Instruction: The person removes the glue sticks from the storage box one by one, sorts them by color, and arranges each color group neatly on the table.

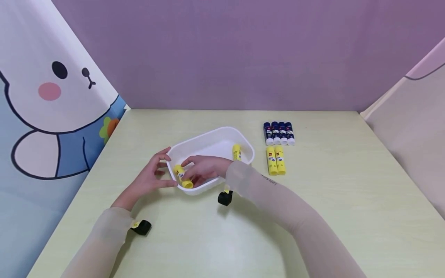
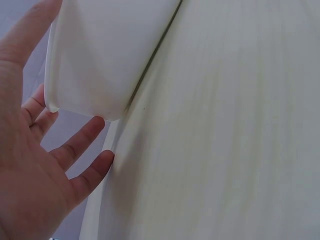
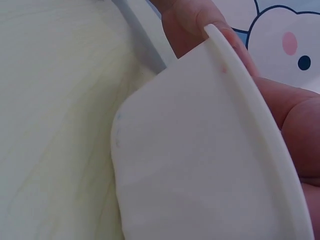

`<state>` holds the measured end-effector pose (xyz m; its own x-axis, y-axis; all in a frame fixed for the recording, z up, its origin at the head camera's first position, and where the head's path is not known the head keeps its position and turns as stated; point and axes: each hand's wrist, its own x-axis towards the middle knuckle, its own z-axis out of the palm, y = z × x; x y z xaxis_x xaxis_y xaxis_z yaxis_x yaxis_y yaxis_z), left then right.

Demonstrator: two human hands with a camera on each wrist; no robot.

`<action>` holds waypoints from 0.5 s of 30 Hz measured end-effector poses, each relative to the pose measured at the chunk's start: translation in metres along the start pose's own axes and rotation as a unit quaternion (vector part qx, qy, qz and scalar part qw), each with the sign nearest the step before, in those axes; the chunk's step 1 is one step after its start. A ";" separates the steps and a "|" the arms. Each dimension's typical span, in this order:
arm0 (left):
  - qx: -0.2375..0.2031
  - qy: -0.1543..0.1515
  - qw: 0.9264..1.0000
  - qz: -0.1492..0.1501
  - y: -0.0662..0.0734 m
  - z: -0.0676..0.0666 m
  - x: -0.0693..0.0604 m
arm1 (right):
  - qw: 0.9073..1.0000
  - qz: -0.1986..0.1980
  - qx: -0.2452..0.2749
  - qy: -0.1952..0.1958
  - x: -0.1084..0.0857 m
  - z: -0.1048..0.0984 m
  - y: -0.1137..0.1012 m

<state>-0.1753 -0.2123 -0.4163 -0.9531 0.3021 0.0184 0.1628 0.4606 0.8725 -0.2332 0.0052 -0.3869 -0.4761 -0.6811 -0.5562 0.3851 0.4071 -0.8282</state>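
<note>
A white tray (image 1: 212,135) stands on the table, one yellow glue stick (image 1: 236,152) at its right end and another yellow glue stick (image 1: 179,172) at its left end. My right hand (image 1: 205,169) reaches into the tray, its curled fingers on the left-end stick; in the right wrist view the tray wall (image 3: 195,135) hides that stick. My left hand (image 1: 151,175) touches the tray's left end with fingers spread and fairly straight. The left wrist view shows the left hand (image 2: 40,165) with its thumb and fingertips around the tray's end (image 2: 95,60).
Right of the tray, several dark blue glue sticks with white ends (image 1: 279,133) stand in a row. Two yellow glue sticks (image 1: 276,160) are side by side just in front of them. A purple backdrop (image 1: 243,58) rises behind the table (image 1: 330,193).
</note>
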 end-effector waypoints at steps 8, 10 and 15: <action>-0.008 -0.001 1.000 0.004 -0.001 0.000 0.000 | 1.000 -0.015 0.009 -0.001 -0.008 -0.013 -0.001; -0.011 0.000 1.000 0.008 -0.001 0.000 0.000 | 0.999 -0.023 0.022 0.003 -0.011 -0.017 -0.001; -0.014 0.002 1.000 0.016 -0.003 -0.001 0.000 | 0.998 -0.043 0.050 0.014 -0.021 -0.025 -0.003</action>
<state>-0.1756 -0.2143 -0.4182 -0.9488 0.3120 0.0485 0.1859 0.4276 0.8846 -0.2438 0.0332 -0.3741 -0.5321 -0.6938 -0.4853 0.4172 0.2839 -0.8633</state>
